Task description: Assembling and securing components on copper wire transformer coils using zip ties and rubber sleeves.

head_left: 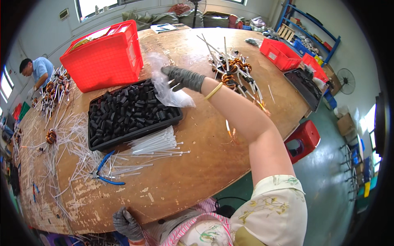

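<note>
My right hand (183, 78), in a grey glove, reaches over the table with its fingers closed on a clear plastic bag (169, 93). The bag hangs down over the right corner of a black tray (135, 141) heaped with short black plastic sleeves (123, 110). Near the table's front edge, my gloved left hand (126, 223) is loosely curled, and nothing shows in it. White cable ties (158, 143) lie fanned out in front of the tray. Blue-handled cutters (104, 170) rest open among loose ties.
A tall red crate (104, 57) stands behind the tray. Copper-wound coils with white leads (236, 71) are bunched at the right. Beyond them are a red bin (281, 55) and a dark tray (305, 88). A co-worker (39, 71) bends over more coils at far left. A red stool (303, 141) stands beside the table.
</note>
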`<state>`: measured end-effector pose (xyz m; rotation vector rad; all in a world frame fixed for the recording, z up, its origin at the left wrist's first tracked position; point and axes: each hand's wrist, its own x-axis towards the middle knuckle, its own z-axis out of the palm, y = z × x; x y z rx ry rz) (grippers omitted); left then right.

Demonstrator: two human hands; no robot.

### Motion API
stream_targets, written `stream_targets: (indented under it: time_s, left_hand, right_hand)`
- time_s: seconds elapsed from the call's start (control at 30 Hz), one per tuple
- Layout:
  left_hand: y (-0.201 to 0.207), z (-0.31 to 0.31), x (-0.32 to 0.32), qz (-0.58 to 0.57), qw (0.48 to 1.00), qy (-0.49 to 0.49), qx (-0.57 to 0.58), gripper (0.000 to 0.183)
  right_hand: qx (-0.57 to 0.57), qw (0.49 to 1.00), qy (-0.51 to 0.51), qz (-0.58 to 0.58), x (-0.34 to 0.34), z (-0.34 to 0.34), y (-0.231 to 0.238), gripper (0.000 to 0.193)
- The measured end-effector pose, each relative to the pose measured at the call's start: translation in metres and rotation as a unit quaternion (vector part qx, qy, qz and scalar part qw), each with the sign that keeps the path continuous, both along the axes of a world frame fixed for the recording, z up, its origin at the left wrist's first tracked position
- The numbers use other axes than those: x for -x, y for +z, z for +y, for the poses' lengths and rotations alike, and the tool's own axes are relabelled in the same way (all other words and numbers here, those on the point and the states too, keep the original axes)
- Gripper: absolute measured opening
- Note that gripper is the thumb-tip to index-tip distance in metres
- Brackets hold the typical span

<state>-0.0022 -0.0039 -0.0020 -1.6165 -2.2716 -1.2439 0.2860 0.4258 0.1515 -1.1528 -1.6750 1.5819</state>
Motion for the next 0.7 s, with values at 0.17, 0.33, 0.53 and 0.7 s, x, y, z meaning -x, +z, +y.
stream_targets:
  time_s: [0.17, 0.33, 0.53, 0.7]
  left_hand:
    - [0.002, 0.006, -0.010, -0.013, 1.000, -0.026, -0.001, 0.016]
    - [0.007, 0.008, -0.012, -0.022, 0.999, -0.022, 0.013, 0.017]
    - [0.002, 0.009, -0.008, -0.021, 0.999, -0.007, 0.042, 0.018]
    - [0.007, 0.010, -0.016, 0.007, 0.998, 0.012, 0.054, 0.019]
  right_hand:
    - [-0.373, 0.831, -0.305, -0.275, -0.103, 0.047, -0.056, 0.079]
    - [-0.301, 0.645, -0.474, -0.518, -0.197, -0.005, -0.068, 0.074]
    - [-0.248, 0.672, -0.405, -0.569, -0.200, -0.007, -0.096, 0.071]
    - [-0.610, 0.543, -0.326, -0.476, -0.211, 0.050, -0.112, 0.049]
